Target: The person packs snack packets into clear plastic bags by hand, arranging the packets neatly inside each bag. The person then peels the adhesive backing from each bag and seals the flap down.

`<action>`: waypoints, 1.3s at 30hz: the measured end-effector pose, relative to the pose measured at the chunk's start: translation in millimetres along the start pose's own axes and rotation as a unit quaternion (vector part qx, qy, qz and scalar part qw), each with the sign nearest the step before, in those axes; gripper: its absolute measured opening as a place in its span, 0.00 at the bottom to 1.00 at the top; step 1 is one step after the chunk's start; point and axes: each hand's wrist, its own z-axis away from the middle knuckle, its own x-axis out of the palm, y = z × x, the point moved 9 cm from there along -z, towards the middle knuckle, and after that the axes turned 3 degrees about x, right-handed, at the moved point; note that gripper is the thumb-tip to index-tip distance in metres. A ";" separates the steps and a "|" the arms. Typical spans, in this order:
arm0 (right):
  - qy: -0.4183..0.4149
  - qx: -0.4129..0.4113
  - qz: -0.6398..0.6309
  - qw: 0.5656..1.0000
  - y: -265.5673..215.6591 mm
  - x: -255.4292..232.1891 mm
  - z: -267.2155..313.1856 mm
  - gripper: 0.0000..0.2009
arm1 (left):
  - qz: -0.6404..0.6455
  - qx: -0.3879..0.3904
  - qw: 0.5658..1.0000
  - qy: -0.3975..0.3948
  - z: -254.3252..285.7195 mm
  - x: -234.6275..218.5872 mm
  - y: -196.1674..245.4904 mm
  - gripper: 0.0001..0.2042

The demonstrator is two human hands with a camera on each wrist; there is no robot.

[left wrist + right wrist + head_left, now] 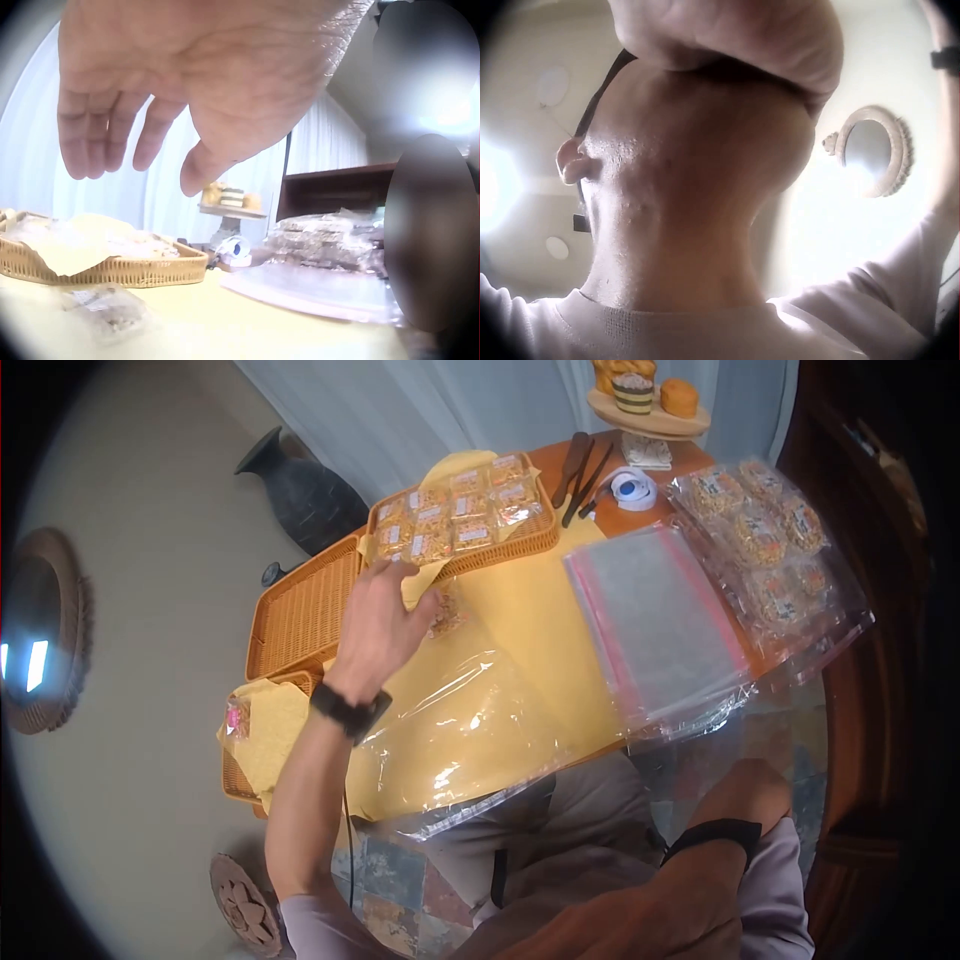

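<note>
My left hand [375, 625], with a black watch on its wrist, hangs over the yellow-covered table. Its fingers are spread loosely and hold nothing in the left wrist view, where the palm [202, 60] shows from below. Beneath it lies a small clear packet of crumbly snack [447, 610], also visible as a packet [112, 311] low on the table. A large clear plastic bag [470, 735] stretches from there to the table's front edge. My right hand [620, 915] is raised close to the face, blurred in the head view; its palm [735, 34] covers the chin, fingers hidden.
At the back, a wicker tray [505, 550] holds several labelled snack packets. Beside it are another wicker tray [305, 610] and a paper-lined basket [270, 725]. Flat clear bags [655, 620], bagged round snacks [765, 540], a white tape roll [632, 488] and dark tools [575, 470] lie rightward.
</note>
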 end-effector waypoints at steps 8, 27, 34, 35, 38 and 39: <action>0.145 0.159 0.293 0.932 -5.9 -135.3 67.8 0.29 | -0.015 -0.025 0.995 -0.091 -94.5 77.0 -6.5 0.20; 0.473 0.022 0.027 0.880 5.7 -251.7 139.6 0.35 | 0.033 -0.194 0.972 -0.126 -134.7 151.2 -60.7 0.29; 0.466 0.034 0.062 0.882 5.3 -249.9 136.6 0.34 | 0.273 -0.158 0.945 -0.081 -127.4 116.5 -42.7 0.17; 0.461 0.033 0.066 0.884 5.0 -248.7 135.6 0.34 | 0.274 -0.160 0.945 -0.077 -124.5 110.7 -40.8 0.17; 0.455 0.030 0.076 0.887 3.4 -247.0 132.5 0.33 | 0.204 -0.204 0.953 -0.094 -117.6 117.5 -36.9 0.21; 0.459 0.027 0.077 0.885 3.3 -246.4 133.6 0.33 | 0.138 -0.187 0.967 -0.105 -119.6 123.3 -33.9 0.22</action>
